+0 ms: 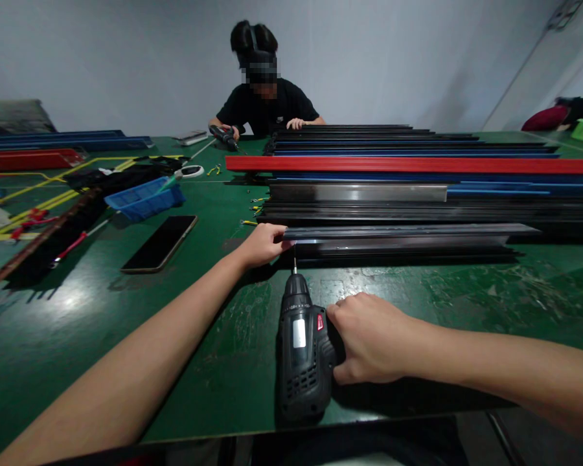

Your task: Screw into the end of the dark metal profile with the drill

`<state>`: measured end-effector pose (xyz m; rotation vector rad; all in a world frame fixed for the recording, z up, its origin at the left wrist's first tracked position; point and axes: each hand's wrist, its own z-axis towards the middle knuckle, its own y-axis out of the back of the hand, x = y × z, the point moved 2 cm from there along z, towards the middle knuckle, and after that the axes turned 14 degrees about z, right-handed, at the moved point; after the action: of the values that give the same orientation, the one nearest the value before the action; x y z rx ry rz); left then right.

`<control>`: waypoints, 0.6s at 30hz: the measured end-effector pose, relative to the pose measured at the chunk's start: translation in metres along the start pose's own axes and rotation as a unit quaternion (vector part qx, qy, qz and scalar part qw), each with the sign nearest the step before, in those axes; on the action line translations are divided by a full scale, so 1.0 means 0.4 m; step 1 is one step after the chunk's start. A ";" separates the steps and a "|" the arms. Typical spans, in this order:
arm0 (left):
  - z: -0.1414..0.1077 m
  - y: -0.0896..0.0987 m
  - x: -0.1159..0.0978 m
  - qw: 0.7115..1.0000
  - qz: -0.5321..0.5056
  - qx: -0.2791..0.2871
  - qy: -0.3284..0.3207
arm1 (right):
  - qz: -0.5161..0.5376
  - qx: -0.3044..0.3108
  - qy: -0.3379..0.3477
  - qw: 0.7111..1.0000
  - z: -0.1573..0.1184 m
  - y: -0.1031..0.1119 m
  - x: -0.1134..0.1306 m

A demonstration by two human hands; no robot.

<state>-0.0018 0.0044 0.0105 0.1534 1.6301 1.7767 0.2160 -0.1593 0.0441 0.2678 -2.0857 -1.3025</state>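
Observation:
My right hand (372, 336) is wrapped round the grip of a black cordless drill (301, 362), which lies on its side low over the green table. Its bit (295, 259) points away from me and meets the near left end of a dark metal profile (398, 244). My left hand (265, 246) pinches that same end of the profile, thumb and fingers closed on it just left of the bit. A small light shines on the metal by the bit tip. Whether the bit touches a screw there I cannot tell.
Behind the profile lie more black profiles (359, 210), blue ones and a long red profile (408, 165). At left are a phone (160, 244), a blue basket (146, 199) and a brush (48, 233). Across the green table (214, 382), a co-worker (284, 107) holds another drill (223, 134).

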 end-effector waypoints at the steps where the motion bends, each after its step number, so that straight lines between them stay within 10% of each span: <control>1: -0.001 0.000 -0.003 1.000 -0.005 0.000 0.001 | 0.000 0.001 0.001 1.000 0.000 0.001 0.001; 18: -0.007 -0.011 -0.015 0.996 0.041 -0.072 0.027 | 0.006 0.066 0.036 0.997 -0.077 0.043 -0.091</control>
<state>0.0030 -0.0016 0.0083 0.1069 1.5457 1.9695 0.2658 -0.1557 0.0525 0.3527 -2.1118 -1.1343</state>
